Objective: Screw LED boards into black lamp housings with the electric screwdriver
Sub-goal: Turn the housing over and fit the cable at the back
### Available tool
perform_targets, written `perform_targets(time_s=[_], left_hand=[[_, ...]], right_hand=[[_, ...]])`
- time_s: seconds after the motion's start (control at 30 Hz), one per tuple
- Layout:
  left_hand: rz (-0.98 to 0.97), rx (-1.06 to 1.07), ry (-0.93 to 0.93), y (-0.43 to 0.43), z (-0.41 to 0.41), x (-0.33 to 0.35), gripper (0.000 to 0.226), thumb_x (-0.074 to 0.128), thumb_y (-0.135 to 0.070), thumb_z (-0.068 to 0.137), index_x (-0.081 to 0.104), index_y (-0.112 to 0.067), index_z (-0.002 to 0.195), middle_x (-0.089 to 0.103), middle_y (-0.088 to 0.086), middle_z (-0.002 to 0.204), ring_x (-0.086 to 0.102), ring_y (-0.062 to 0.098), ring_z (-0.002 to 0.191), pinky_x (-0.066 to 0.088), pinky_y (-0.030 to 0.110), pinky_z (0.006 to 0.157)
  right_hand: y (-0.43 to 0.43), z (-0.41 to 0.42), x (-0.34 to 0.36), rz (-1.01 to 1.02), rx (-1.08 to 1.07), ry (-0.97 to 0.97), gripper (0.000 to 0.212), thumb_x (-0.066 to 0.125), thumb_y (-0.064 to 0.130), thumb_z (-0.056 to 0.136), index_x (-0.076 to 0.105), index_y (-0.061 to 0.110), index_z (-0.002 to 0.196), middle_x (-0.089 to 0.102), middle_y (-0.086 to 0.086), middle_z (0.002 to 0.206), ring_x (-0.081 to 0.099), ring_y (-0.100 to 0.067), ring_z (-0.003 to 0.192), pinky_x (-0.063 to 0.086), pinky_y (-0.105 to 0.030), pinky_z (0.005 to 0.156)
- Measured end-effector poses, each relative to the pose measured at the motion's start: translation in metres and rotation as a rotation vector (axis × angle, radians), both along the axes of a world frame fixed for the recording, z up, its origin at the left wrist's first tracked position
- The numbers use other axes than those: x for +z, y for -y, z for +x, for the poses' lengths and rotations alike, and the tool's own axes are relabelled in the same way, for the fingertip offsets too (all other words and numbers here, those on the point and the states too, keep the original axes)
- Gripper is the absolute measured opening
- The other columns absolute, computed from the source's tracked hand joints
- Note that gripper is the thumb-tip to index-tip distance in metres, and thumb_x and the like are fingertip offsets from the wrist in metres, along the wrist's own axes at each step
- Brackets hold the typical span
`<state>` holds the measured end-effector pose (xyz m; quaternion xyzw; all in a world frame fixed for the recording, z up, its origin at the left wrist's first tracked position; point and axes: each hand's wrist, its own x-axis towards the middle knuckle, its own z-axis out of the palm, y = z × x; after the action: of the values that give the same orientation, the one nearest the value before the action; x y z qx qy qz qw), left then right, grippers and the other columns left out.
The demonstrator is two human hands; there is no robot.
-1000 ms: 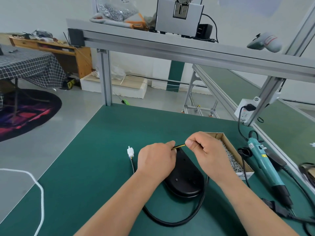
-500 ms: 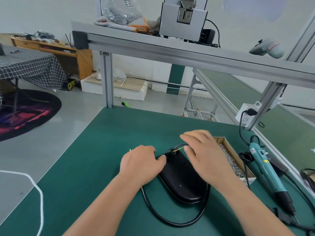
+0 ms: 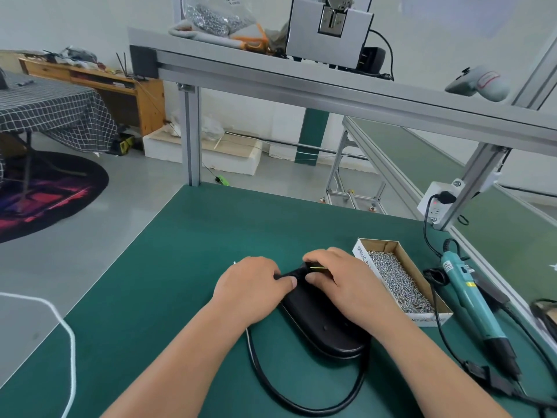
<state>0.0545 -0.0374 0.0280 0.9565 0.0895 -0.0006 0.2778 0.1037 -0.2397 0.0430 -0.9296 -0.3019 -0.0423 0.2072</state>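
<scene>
Both hands have drawn together at the far tip of the black lamp housing (image 3: 319, 324) since half a second ago. The right hand (image 3: 346, 286), then spread flat over it, now has its fingers curled, and the left hand (image 3: 251, 289) has slid in from the side until the two thumbs nearly meet. Everything sits on the green bench mat (image 3: 211, 236). The housing lies on it smooth back up, straight in front of the person, its narrow end pointing away. The black cable (image 3: 301, 402) loops loosely round the near end, clear of the work. Well to the right, the electric screwdriver (image 3: 470, 306) lies untouched just beside the box of screws (image 3: 363, 257), both handy for the right hand, so I judge that driving has not begun and this is wire dressing. The left hand grips the cable where it leaves the housing, thumb pressed on top, seemingly to steady it. The right pinches the thin yellow wire (image 3: 317, 268) between thumb and forefinger, probably to tuck or feed it. No LED board shows.
</scene>
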Motion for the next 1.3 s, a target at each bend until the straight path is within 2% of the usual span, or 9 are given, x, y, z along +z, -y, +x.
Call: perform_targets(time_s=[0.13, 0.23, 0.33, 0.4, 0.53, 0.77, 0.93, 1.2, 1.3], left_hand=[[-0.174, 0.018, 0.037, 0.003, -0.001, -0.004, 0.043, 0.059, -0.062, 0.094, 0.059, -0.020, 0.089, 0.067, -0.007, 0.084, 0.064, 0.019, 0.079, 0.046, 0.036, 0.066], [-0.529, 0.023, 0.081, 0.005, 0.001, -0.007, 0.043, 0.071, -0.058, 0.088, 0.055, -0.018, 0.087, 0.051, -0.007, 0.082, 0.044, 0.017, 0.071, 0.036, 0.032, 0.069], [-0.919, 0.041, 0.007, 0.008, 0.004, -0.010, 0.055, 0.078, -0.044, 0.092, 0.067, 0.010, 0.098, 0.025, -0.001, 0.067, 0.019, 0.019, 0.056, 0.018, 0.028, 0.053], [-1.045, 0.041, -0.052, 0.009, 0.005, -0.012, 0.054, 0.081, -0.038, 0.093, 0.067, 0.012, 0.108, 0.021, 0.000, 0.066, 0.012, 0.019, 0.055, 0.010, 0.030, 0.052], [-1.113, 0.037, -0.066, 0.010, 0.007, -0.013, 0.037, 0.082, -0.036, 0.092, 0.075, -0.003, 0.106, 0.027, 0.002, 0.072, 0.011, 0.021, 0.063, 0.010, 0.035, 0.057], [-1.174, 0.044, -0.008, 0.014, 0.007, -0.015, 0.032, 0.085, -0.030, 0.090, 0.076, -0.004, 0.107, 0.039, 0.011, 0.086, 0.017, 0.014, 0.053, 0.015, 0.027, 0.048], [-1.184, 0.051, 0.029, 0.018, 0.007, -0.017, 0.032, 0.084, -0.028, 0.091, 0.075, -0.001, 0.105, 0.044, -0.004, 0.061, 0.019, 0.013, 0.049, 0.018, 0.025, 0.045], [-1.202, 0.107, 0.102, 0.022, 0.011, -0.021, 0.043, 0.089, -0.032, 0.086, 0.072, -0.007, 0.116, 0.046, -0.014, 0.058, 0.029, 0.010, 0.046, 0.027, 0.023, 0.043], [-1.318, 0.066, 0.092, 0.020, 0.010, -0.020, 0.039, 0.087, -0.030, 0.089, 0.072, -0.004, 0.114, 0.043, -0.006, 0.070, 0.025, 0.009, 0.048, 0.022, 0.023, 0.045]], right_hand=[[0.002, 0.001, -0.001, 0.040, -0.026, 0.005, 0.022, 0.064, 0.028, 0.103, 0.062, 0.029, 0.125, 0.066, 0.007, 0.114, 0.060, -0.017, 0.106, 0.046, -0.036, 0.094], [0.006, 0.005, -0.001, 0.077, -0.047, -0.010, 0.018, 0.062, 0.026, 0.104, 0.060, 0.028, 0.122, 0.067, 0.007, 0.112, 0.060, -0.017, 0.104, 0.046, -0.037, 0.092], [0.012, 0.010, 0.001, 0.090, -0.063, -0.046, 0.016, 0.060, 0.026, 0.106, 0.060, 0.029, 0.121, 0.068, 0.008, 0.110, 0.061, -0.015, 0.102, 0.047, -0.036, 0.090], [0.016, 0.011, 0.003, 0.098, -0.065, -0.079, 0.015, 0.059, 0.025, 0.106, 0.061, 0.029, 0.120, 0.070, 0.008, 0.108, 0.062, -0.015, 0.102, 0.048, -0.036, 0.091], [0.020, 0.011, 0.010, 0.116, -0.075, -0.098, 0.013, 0.061, 0.025, 0.104, 0.063, 0.030, 0.116, 0.071, 0.013, 0.105, 0.064, -0.009, 0.099, 0.048, -0.034, 0.087], [0.020, 0.003, 0.017, 0.084, -0.128, 0.031, 0.008, 0.061, 0.032, 0.098, 0.061, 0.035, 0.106, 0.063, 0.020, 0.086, 0.060, 0.001, 0.085, 0.045, -0.018, 0.069], [0.017, -0.003, 0.019, -0.003, -0.123, 0.137, 0.008, 0.062, 0.032, 0.096, 0.055, 0.032, 0.101, 0.058, 0.016, 0.081, 0.058, -0.007, 0.077, 0.051, -0.039, 0.071], [0.030, 0.005, 0.009, 0.272, -0.144, -0.096, 0.024, 0.075, 0.027, 0.093, 0.064, 0.047, 0.103, 0.072, 0.030, 0.101, 0.067, 0.006, 0.099, 0.050, -0.024, 0.086], [0.032, 0.008, 0.003, 0.397, -0.163, -0.146, 0.027, 0.075, 0.018, 0.095, 0.071, 0.044, 0.104, 0.077, 0.023, 0.100, 0.071, 0.000, 0.097, 0.055, -0.033, 0.091]])
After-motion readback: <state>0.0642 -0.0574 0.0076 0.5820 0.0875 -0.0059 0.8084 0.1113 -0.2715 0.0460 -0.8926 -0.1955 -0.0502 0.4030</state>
